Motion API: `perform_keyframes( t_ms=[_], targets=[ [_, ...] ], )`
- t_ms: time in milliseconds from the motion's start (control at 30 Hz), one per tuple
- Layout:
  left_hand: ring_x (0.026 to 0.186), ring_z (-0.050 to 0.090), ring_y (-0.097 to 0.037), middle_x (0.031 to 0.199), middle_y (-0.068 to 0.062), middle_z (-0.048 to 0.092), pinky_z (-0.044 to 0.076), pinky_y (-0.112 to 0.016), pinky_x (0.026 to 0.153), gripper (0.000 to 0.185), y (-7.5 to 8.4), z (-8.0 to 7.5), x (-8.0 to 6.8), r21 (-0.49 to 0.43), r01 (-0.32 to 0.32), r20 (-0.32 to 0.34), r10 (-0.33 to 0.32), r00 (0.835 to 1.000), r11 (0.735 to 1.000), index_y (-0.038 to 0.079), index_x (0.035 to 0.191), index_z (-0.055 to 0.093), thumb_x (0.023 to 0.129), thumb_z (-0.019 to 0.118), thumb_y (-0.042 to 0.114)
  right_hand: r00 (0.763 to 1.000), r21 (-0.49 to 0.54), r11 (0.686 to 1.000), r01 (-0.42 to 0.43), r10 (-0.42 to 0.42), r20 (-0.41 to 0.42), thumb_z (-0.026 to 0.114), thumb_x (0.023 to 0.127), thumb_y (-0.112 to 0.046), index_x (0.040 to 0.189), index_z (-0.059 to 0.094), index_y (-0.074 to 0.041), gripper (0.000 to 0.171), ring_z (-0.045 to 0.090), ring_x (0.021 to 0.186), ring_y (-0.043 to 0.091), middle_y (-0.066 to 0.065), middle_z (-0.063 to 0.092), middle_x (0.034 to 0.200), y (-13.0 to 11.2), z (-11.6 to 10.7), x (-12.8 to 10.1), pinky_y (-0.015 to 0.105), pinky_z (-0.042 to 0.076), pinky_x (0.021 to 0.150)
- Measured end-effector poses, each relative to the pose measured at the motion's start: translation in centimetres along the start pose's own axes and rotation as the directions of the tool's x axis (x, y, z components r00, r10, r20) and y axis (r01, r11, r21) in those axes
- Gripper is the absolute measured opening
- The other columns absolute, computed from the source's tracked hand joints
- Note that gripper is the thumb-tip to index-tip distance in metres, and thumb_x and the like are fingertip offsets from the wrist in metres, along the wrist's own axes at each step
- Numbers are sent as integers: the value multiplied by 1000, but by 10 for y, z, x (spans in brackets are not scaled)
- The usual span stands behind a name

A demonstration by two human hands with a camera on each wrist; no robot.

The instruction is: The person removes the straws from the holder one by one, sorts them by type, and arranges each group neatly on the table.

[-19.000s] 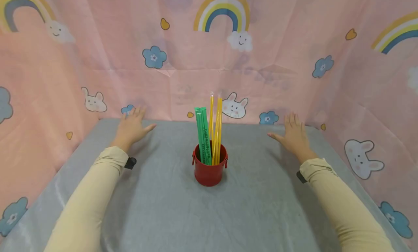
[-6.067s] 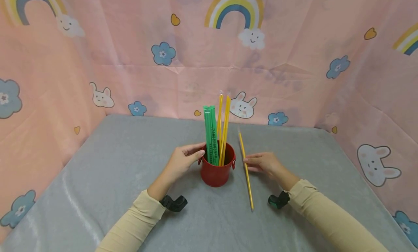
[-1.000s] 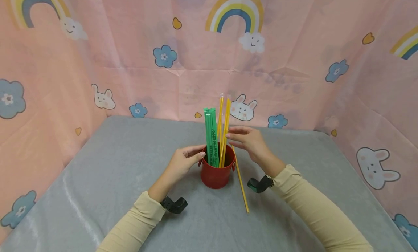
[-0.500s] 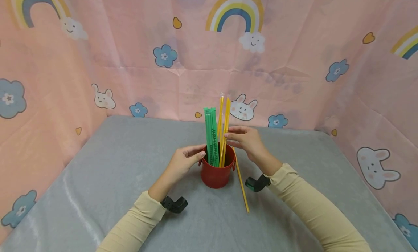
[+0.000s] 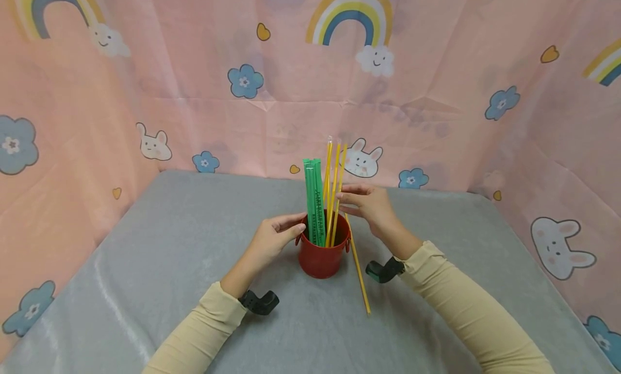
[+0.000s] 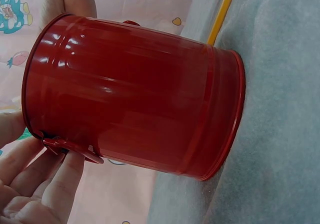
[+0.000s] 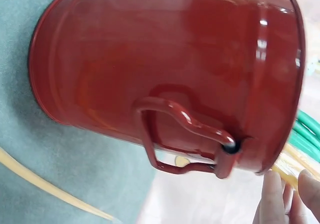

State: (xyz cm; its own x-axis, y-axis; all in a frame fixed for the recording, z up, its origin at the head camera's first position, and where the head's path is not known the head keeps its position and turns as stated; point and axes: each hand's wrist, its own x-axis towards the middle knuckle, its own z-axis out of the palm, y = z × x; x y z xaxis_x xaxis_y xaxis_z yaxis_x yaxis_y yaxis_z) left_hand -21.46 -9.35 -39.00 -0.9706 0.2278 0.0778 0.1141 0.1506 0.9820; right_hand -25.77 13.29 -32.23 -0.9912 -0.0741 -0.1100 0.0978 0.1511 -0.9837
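Observation:
A small red metal bucket (image 5: 320, 261) with side handles stands upright mid-table. Long green packets (image 5: 312, 201) with dark print lean inside, beside several yellow straws (image 5: 329, 174) in clear wrappers. At the bucket's left, my left hand (image 5: 271, 242) grips the rim, thumb on top and fingers by the handle (image 6: 75, 150). My right hand (image 5: 371, 207) pinches one yellow straw (image 5: 343, 172) between thumb and fingers; this straw stands a little apart from the others, its lower end inside the bucket. Another yellow straw (image 5: 361, 279) lies on the table, right of the bucket.
A grey cloth (image 5: 194, 228) covers the table. Pink curtains (image 5: 204, 50) printed with rainbows and rabbits close off the back and both sides. Each wrist carries a black camera mount (image 5: 259, 303).
First both hands lay flat on the table. Later the right hand set one straw down beside the bucket. Within the last half second it has drawn another straw slightly right, away from the bunch.

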Motion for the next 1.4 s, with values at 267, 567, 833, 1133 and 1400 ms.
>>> perform_keyframes(
  t_ms=[267, 567, 833, 1133, 1400],
  targets=[
    [124, 63, -23, 134, -10, 65, 51, -41, 105, 40, -1, -1, 0, 4, -7, 0, 7, 1000, 1000, 8, 134, 63, 96, 67, 21, 999, 47, 999, 28, -27, -28, 66, 96, -14, 127, 60, 5, 37, 68, 84, 3, -9, 66, 94, -8, -6, -2, 39, 54, 95],
    [122, 64, -23, 134, -11, 65, 51, -39, 104, 40, 2, 0, 0, -5, -5, 0, 5, 1000, 1000, 7, 134, 63, 96, 66, 19, 992, 92, 989, 115, -111, -53, 67, 96, -13, 118, 63, 1, 27, 69, 85, 2, -11, 68, 91, -17, -14, -8, 24, 60, 79],
    [123, 63, -24, 135, -12, 65, 51, -39, 104, 40, 2, 0, -1, 1, -14, 6, 14, 1000, 1000, 6, 135, 62, 97, 66, 19, 988, 148, 979, 143, -132, -85, 68, 95, -12, 114, 64, 0, 23, 70, 84, 1, -11, 69, 92, -25, -17, -17, 24, 60, 78],
    [123, 63, -24, 135, -11, 65, 51, -40, 105, 40, 2, 0, -1, -4, -6, 7, 6, 1000, 1000, 7, 135, 62, 97, 65, 18, 979, 263, 945, 193, -170, -109, 71, 91, -7, 89, 72, -16, 9, 71, 83, 4, -7, 71, 91, -28, -25, -24, 27, 61, 78],
    [125, 61, -23, 136, -10, 64, 50, -41, 106, 41, 2, 0, -2, 2, -2, 5, 2, 1000, 1000, 8, 136, 62, 97, 65, 20, 966, 374, 893, 251, -206, -156, 75, 87, -5, 87, 73, -13, 8, 72, 82, 6, -5, 72, 91, -35, -33, -34, 27, 61, 79]
  ],
)
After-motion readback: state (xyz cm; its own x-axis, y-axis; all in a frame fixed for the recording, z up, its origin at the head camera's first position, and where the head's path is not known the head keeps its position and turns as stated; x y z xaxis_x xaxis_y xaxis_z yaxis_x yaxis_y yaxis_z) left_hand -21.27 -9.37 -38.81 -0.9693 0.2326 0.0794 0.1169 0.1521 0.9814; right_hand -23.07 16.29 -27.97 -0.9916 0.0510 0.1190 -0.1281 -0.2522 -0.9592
